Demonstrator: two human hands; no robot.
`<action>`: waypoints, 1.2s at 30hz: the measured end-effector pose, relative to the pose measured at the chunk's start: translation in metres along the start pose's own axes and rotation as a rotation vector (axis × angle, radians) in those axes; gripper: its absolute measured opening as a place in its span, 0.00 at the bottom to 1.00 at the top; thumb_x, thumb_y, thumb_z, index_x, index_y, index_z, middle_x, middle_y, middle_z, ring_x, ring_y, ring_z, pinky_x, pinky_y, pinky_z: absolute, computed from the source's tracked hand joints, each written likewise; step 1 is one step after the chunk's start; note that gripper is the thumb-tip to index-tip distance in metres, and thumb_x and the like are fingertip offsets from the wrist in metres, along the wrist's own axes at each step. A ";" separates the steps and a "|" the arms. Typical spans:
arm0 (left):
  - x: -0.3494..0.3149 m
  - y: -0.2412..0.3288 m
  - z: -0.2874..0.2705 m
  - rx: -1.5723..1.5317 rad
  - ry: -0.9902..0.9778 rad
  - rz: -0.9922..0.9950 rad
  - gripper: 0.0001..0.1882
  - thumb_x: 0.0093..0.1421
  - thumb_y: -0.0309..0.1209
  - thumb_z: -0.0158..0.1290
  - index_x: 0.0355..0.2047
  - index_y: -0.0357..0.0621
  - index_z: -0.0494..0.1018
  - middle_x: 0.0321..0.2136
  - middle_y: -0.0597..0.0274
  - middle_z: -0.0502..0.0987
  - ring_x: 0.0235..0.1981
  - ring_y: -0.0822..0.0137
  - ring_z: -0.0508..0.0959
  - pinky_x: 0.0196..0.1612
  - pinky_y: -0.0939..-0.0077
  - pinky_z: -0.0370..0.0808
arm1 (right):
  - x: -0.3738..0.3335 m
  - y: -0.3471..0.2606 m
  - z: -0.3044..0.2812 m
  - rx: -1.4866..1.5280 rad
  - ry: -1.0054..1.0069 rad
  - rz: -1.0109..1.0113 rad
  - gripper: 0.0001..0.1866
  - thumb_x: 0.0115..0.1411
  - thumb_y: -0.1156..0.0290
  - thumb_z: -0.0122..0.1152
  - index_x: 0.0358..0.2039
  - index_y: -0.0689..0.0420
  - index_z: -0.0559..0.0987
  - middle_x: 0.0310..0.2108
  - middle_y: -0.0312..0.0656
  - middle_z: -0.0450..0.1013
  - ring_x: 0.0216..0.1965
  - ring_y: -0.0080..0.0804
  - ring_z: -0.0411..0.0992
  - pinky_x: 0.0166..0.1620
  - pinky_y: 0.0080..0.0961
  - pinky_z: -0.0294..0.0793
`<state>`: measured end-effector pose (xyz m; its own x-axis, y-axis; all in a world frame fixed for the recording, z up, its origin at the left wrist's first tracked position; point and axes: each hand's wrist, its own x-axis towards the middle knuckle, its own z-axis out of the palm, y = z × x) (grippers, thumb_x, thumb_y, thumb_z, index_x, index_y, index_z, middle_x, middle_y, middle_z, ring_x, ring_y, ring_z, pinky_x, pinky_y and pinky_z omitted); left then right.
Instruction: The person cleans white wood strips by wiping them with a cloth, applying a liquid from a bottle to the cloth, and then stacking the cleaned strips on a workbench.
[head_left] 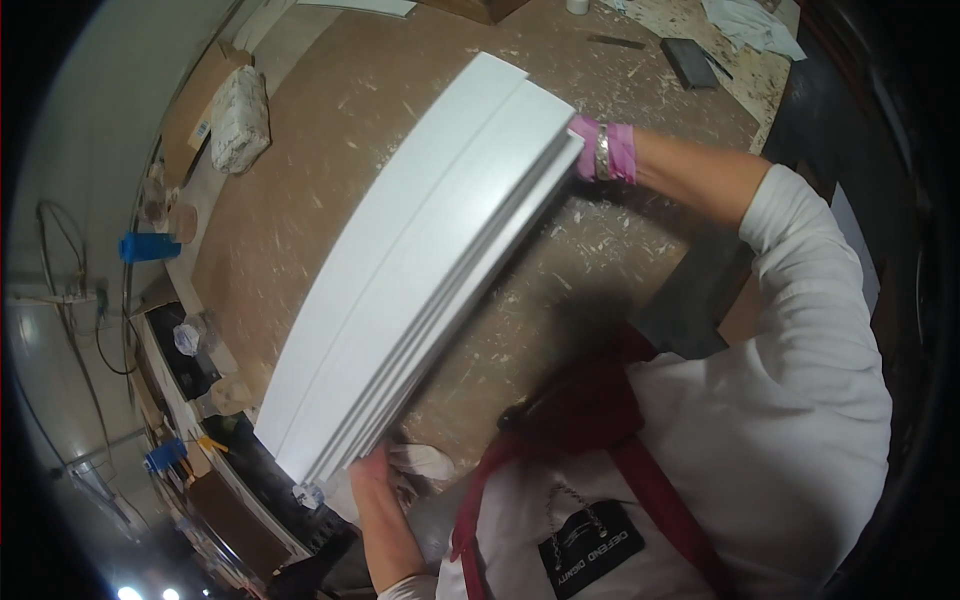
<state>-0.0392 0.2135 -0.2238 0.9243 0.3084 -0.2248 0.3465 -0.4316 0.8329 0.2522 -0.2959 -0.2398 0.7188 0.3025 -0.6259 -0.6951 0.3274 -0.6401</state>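
A stack of long white boards [415,240] slants over the table from near left to far right. Several layers show along its right-hand edge, and a thin seam runs down the top face. My left hand [370,466] grips the near end from underneath, its fingers mostly hidden by the boards. At the far end, my right hand [588,150], in a pink-purple glove or wrap with a metal-looking band at the wrist, holds the stack's right side. The boards hide the fingers of this hand too.
Under the boards lies a worn brown tabletop [310,190] with pale scuffs. A white wrapped bundle [240,120] sits at the left edge, near a blue object [150,247]. At the far right are a dark block [690,63] and a white cloth [750,28].
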 end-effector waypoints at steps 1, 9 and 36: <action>0.018 0.010 -0.001 0.209 0.002 0.116 0.22 0.56 0.37 0.54 0.50 0.46 0.72 0.49 0.54 0.74 0.51 0.54 0.73 0.55 0.65 0.69 | 0.013 -0.006 -0.002 -0.039 -0.072 -0.034 0.26 0.57 0.42 0.52 0.41 0.51 0.80 0.43 0.40 0.77 0.44 0.38 0.74 0.50 0.38 0.70; 0.113 0.046 -0.013 1.031 0.004 0.549 0.17 0.50 0.30 0.53 0.41 0.44 0.76 0.39 0.56 0.79 0.42 0.56 0.77 0.46 0.63 0.74 | 0.065 -0.078 0.066 -0.074 0.248 -0.013 0.16 0.59 0.55 0.52 0.34 0.53 0.80 0.32 0.35 0.79 0.35 0.30 0.76 0.40 0.27 0.75; -0.105 0.015 -0.061 0.431 0.561 -0.106 0.14 0.59 0.32 0.51 0.42 0.35 0.75 0.36 0.51 0.78 0.39 0.58 0.77 0.44 0.68 0.72 | -0.024 -0.016 -0.032 -0.339 0.050 -0.400 0.22 0.63 0.59 0.53 0.54 0.57 0.71 0.47 0.36 0.72 0.46 0.25 0.70 0.48 0.22 0.69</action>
<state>-0.1407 0.2262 -0.1567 0.7006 0.7068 0.0973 0.5692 -0.6360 0.5211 0.2456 -0.3370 -0.2288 0.9329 0.1678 -0.3185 -0.3374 0.0984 -0.9362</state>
